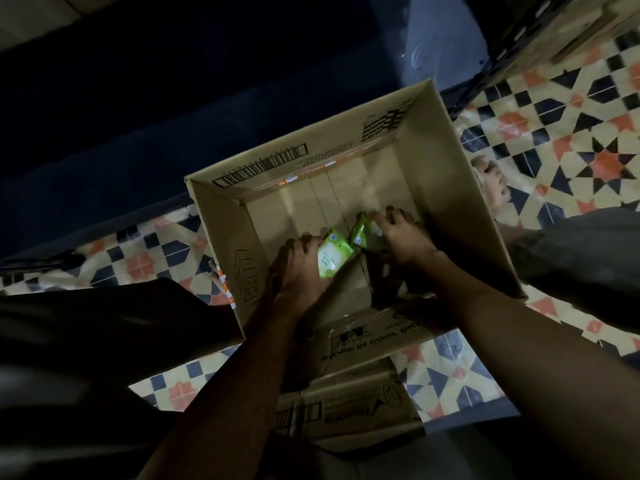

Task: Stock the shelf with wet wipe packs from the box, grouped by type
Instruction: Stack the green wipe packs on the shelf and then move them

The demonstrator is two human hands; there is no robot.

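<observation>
Brown corrugated cardboard box (460, 202) at frame centre, flaps open, standing on patterned floor covering (568, 133) of cream, navy and orange stars. Barcode printed on the inner flap toward 11 o'clock; black lettering on the near flap toward 6 o'clock. Bare box floor visible across the far half, lit pale.

Left hand (298, 268) reaching down inside from 7 o'clock, fingers curled round a green wet wipe pack (331, 259), white panel facing up, pack tilted with its top toward 12 o'clock. Right hand (398, 240) reaching in from 4 o'clock, fingers spread and bent over a second green pack (362, 232), gripping it from above; most of that pack hidden beneath the palm, only its left end showing. The two packs just beside each other near the box floor's near half, corners almost touching, contact not certain. Hands close together, not touching, each clamped on its own pack.

Bare foot (491, 183) on the floor covering at 3 o'clock, just outside the box's right wall. Dark trouser fabric (104, 323) at 8 o'clock and grey fabric (581, 258) at 4 o'clock flanking the box. Dark blue shelf unit (173, 98) filling 10 to 12 o'clock, deep in shadow, contents impossible to tell.
</observation>
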